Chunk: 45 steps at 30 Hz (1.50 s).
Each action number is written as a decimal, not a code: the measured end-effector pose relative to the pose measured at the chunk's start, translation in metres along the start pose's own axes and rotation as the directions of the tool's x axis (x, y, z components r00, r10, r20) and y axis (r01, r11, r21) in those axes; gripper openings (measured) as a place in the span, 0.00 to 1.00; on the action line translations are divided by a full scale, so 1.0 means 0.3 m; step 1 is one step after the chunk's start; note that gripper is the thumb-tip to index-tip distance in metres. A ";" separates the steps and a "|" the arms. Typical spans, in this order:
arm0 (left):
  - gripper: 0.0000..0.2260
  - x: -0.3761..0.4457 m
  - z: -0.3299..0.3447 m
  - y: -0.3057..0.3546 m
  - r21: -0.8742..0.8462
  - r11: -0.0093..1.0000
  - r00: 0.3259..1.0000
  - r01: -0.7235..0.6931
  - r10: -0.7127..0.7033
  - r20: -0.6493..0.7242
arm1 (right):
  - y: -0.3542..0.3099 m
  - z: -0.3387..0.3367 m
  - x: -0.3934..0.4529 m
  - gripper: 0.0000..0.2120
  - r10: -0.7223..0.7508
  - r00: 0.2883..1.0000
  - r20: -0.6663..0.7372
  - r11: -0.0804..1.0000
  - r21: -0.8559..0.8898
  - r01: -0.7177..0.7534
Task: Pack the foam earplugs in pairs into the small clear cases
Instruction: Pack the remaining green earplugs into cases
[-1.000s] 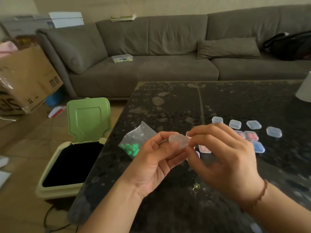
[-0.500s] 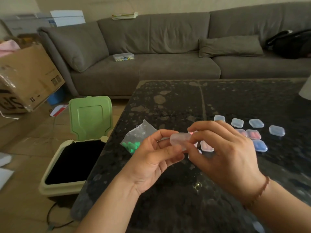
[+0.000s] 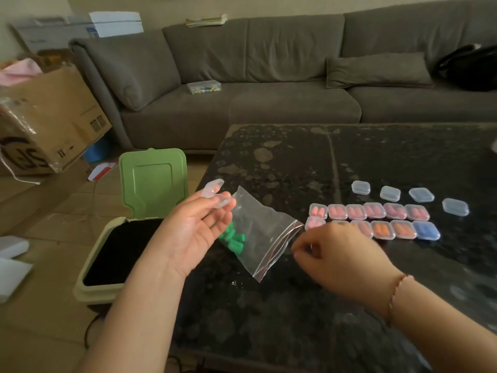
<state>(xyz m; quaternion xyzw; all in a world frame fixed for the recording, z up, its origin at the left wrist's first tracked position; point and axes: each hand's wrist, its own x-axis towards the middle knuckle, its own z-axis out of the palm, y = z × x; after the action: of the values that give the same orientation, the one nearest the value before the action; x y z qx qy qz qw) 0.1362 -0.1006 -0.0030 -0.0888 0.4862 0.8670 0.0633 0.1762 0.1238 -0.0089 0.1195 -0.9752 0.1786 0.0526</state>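
Dark table: L hand fingertips hold open clear case; R hand curled, pinching zip bag w/ green earplugs.

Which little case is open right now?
The open case in the left hand, with its lid flipped up. All the other cases, like the blue-filled one on the table, lie closed.

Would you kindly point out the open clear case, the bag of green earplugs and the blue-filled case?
open clear case (image 3: pixel 217 194): head view, on its hinged shell at the left fingertips.
bag of green earplugs (image 3: pixel 258 232): head view, on its clear middle.
blue-filled case (image 3: pixel 426 230): head view, on its lid.
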 end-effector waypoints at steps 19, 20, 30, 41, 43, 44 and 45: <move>0.05 0.029 -0.086 -0.089 -0.005 0.995 0.971 0.101 -0.099 -0.219 | -0.179 0.212 0.104 0.24 0.008 1.000 -0.006 0.995 -0.100 -0.009; 0.06 0.028 -0.085 -0.089 -0.006 0.995 0.970 0.103 -0.102 -0.220 | -0.185 0.212 0.104 0.24 0.024 1.000 -0.010 0.993 -0.118 -0.025; 0.07 0.021 -0.075 -0.071 0.030 0.995 0.969 0.098 -0.088 -0.230 | -0.160 0.153 0.088 0.14 0.092 0.995 -0.037 0.988 -0.121 -0.096; 0.10 -0.061 0.041 -0.077 -0.065 0.997 0.992 0.048 -0.055 -0.113 | -0.176 -0.092 0.008 0.07 0.047 0.967 -0.250 0.955 0.295 0.030; 0.10 -0.072 0.066 -0.084 -0.065 0.996 0.993 0.059 -0.066 -0.098 | -0.195 -0.032 0.020 0.06 0.034 0.962 -0.270 0.945 0.323 0.057; 0.10 -0.076 0.074 -0.089 -0.061 0.996 0.993 0.069 -0.074 -0.097 | -0.199 -0.004 0.025 0.07 0.029 0.965 -0.259 0.950 0.308 0.054; 0.09 -0.079 0.079 -0.094 -0.049 0.996 0.992 0.077 -0.081 -0.099 | -0.201 0.016 0.029 0.07 0.026 0.970 -0.243 0.959 0.281 0.045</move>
<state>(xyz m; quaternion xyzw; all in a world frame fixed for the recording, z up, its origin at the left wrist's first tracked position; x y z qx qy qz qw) 0.1628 -0.0662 -0.0092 -0.1533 0.4654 0.8688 0.0710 0.1826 0.0656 0.0080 0.1077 -0.9248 0.3301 0.1554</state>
